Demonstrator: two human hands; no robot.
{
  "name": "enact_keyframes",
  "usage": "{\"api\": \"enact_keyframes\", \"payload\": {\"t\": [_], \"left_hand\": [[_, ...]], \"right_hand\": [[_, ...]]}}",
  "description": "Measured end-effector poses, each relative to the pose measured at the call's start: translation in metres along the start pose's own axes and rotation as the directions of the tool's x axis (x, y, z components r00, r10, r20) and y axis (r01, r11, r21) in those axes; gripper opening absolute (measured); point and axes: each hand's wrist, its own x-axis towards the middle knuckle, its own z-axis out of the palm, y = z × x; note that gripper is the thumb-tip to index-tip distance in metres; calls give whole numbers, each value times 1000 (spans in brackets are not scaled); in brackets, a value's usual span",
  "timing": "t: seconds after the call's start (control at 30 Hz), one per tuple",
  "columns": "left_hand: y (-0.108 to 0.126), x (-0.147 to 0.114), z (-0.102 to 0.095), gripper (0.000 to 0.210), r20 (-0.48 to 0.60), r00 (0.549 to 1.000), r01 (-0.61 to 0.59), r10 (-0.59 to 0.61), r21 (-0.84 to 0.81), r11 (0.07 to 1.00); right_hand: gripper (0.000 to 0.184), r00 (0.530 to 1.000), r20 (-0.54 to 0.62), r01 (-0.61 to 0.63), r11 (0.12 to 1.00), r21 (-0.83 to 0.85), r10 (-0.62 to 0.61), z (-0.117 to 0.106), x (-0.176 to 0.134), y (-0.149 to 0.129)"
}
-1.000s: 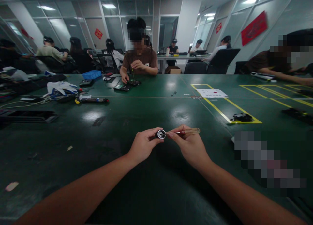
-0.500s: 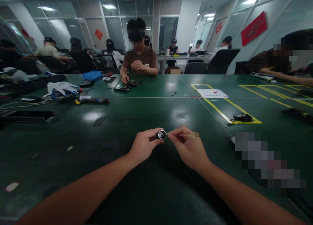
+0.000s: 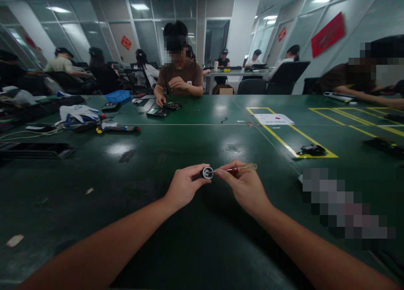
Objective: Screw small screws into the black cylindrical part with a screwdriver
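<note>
Between thumb and fingers, my left hand (image 3: 184, 184) grips a small round cup-shaped part (image 3: 208, 172) with a pale rim and a dark inside. Its open end faces me, and I cannot tell what the part belongs to. My right hand (image 3: 248, 187) is closed around a thin screwdriver (image 3: 243, 168) with a clear amber handle. The metal shaft points left and its tip reaches into the mouth of the round part. Both hands are held over the near middle of the green table (image 3: 151, 248).
White gloves (image 3: 78, 114), a black tool with a red-and-yellow end (image 3: 121, 129) and a blue basket (image 3: 118, 96) lie to the left. On the right are a white paper (image 3: 273, 119) and a black part (image 3: 312, 150) within yellow tape. A co-worker (image 3: 179, 75) sits opposite, handling dark devices.
The screwdriver's handle has tilted up slightly, and its shaft shows more clearly at the round part. Both hands stay in nearly the same place.
</note>
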Motion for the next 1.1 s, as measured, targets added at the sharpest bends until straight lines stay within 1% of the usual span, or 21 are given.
{"api": "enact_keyframes", "payload": {"t": [0.1,0.17,0.23,0.3,0.37,0.47,0.57,0.63,0.7,0.8,0.87,0.93,1.03,1.1], "left_hand": [[3,0,0,37,5,1000,-6,6,1,1000],[4,0,1,36,2,1000,-8,8,2,1000],[5,0,2,35,-8,1000,-9,9,-4,1000],[5,0,3,34,-11,1000,-14,14,1,1000],[4,0,3,33,-10,1000,-27,27,20,999],[3,0,4,32,-22,999,-32,33,39,999],[0,0,4,34,-32,999,-27,28,18,999],[-3,0,4,35,-28,999,-22,22,3,1000],[-5,0,3,35,-23,1000,-19,20,4,1000],[-5,0,2,37,-20,999,-27,27,32,999],[-3,0,1,38,-23,999,-27,28,36,999],[-1,0,2,39,-28,999,-21,21,21,1000],[0,0,2,39,-22,1000,-9,9,-15,1000],[0,0,3,38,-20,1000,1,-1,-39,999]], "right_hand": [[20,999,7,-48,995,84,48,0,1,2],[18,1000,24,-21,998,59,19,-1,0,0],[12,996,53,76,994,-81,-71,-2,-3,-4],[8,976,99,216,934,-285,-195,-2,-7,-10],[8,946,169,321,857,-403,-275,-3,-11,-16],[9,912,218,410,792,-453,-347,-1,-16,-19],[9,900,190,436,779,-452,-393,1,-16,-18],[9,919,150,392,810,-436,-364,2,-14,-16],[9,952,101,304,862,-406,-288,2,-10,-14],[9,985,43,174,942,-287,-169,1,-5,-10],[12,995,24,99,980,-174,-96,0,-2,-7],[16,1000,5,29,997,-77,-29,-1,0,-4],[21,999,-13,-40,999,14,40,-2,1,-1],[23,997,-15,-70,997,43,71,-2,2,0]]}}
